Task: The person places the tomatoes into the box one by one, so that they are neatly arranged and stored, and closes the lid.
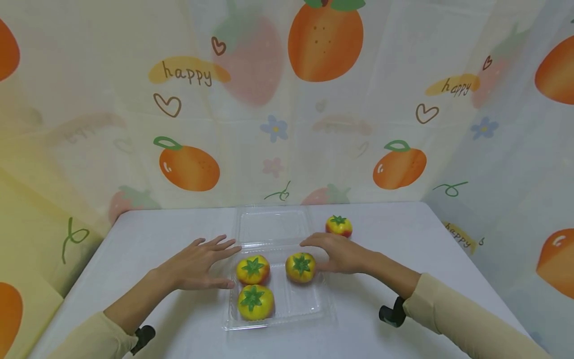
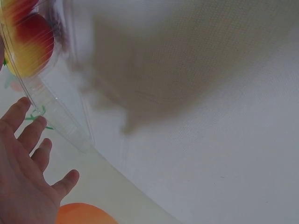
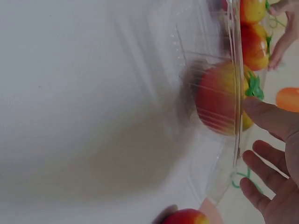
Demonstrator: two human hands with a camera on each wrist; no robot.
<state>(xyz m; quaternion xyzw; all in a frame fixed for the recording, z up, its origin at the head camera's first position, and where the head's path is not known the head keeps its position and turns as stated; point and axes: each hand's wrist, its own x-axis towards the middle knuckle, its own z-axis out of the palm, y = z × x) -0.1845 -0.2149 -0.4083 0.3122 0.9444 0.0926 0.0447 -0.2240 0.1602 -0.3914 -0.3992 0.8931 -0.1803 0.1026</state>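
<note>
A clear plastic clamshell box (image 1: pixel 296 304) lies on the table with its lid (image 1: pixel 273 224) folded back. Two yellow-and-red tomato-like fruits, a rear one (image 1: pixel 253 269) and a front one (image 1: pixel 255 302), sit in its left side, green star-shaped leaves up. A third fruit (image 1: pixel 300 268) is in the right rear part. My left hand (image 1: pixel 202 264) hovers at the box's left edge, fingers spread and straight, holding nothing. On the other side my right hand (image 1: pixel 343 253) has its fingers extended; in the right wrist view its thumb (image 3: pixel 266 114) overlaps the third fruit (image 3: pixel 219 98) near the rim.
Another such fruit (image 1: pixel 339 226) stands on the white table (image 1: pixel 179 329) behind my right hand. A fruit-printed curtain (image 1: pixel 314 164) hangs along the table's back edge and both sides. Dark wrist cameras, left (image 1: pixel 143 339) and right (image 1: pixel 392 313), are strapped to my wrists.
</note>
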